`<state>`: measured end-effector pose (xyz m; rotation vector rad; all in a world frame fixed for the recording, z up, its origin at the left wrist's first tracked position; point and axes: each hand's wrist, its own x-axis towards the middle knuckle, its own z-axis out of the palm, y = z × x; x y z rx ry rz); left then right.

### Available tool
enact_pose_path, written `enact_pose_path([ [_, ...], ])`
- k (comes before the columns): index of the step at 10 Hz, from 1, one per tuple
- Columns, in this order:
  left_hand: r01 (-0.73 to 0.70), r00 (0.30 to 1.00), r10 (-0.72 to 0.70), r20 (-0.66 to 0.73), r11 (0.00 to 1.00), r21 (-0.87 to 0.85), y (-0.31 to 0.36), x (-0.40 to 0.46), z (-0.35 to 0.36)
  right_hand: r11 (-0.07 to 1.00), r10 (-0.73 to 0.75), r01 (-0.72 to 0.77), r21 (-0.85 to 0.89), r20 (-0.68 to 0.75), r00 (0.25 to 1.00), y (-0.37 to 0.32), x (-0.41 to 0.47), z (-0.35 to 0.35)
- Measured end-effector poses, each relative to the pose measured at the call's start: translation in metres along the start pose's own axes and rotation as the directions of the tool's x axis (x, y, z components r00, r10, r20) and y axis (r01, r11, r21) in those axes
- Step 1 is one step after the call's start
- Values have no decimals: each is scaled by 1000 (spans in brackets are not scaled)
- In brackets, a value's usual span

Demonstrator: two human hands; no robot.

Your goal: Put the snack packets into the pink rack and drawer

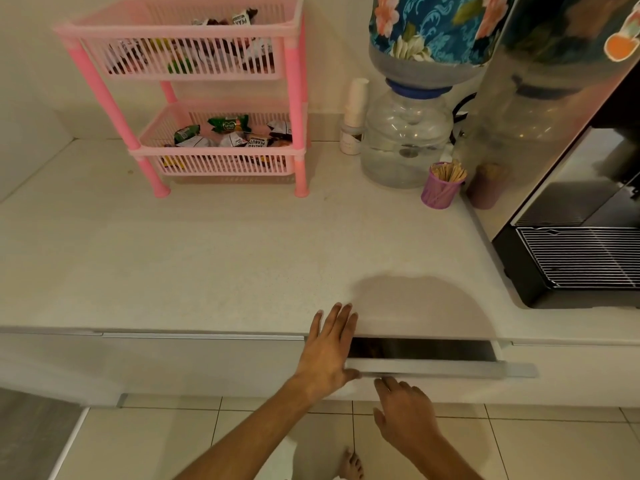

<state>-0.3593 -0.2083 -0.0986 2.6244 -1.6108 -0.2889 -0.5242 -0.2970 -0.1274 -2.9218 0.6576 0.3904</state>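
The pink rack stands at the back of the counter, and snack packets lie in both its baskets. Below the counter edge the white drawer is out only a narrow gap, dark inside. My left hand lies flat with fingers spread over the counter edge and the drawer's left end. My right hand is lower, fingers loosely apart, fingertips touching the drawer front. Neither hand holds anything.
A water dispenser jar with a floral-covered bottle stands at the back right, a white bottle next to it. A purple cup of wooden sticks sits beside a black coffee machine. Tiled floor below.
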Motion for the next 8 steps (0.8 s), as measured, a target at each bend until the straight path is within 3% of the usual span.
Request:
enact_pose_path([
  [2, 33, 999, -32, 17, 999, -41, -10, 18, -8, 1000, 19, -20, -11, -46, 999, 0, 20, 1],
  [3, 19, 999, -19, 50, 1000, -14, -19, 23, -12, 999, 37, -36, -24, 33, 999, 2, 33, 4],
  [6, 13, 995, -13, 98, 1000, -2, -30, 20, -12, 999, 35, -32, -37, 68, 997, -3, 45, -2],
  [8, 32, 998, -28, 54, 996, -81, -31, 20, -15, 999, -25, 16, 35, 268, 963, -4, 48, -26],
])
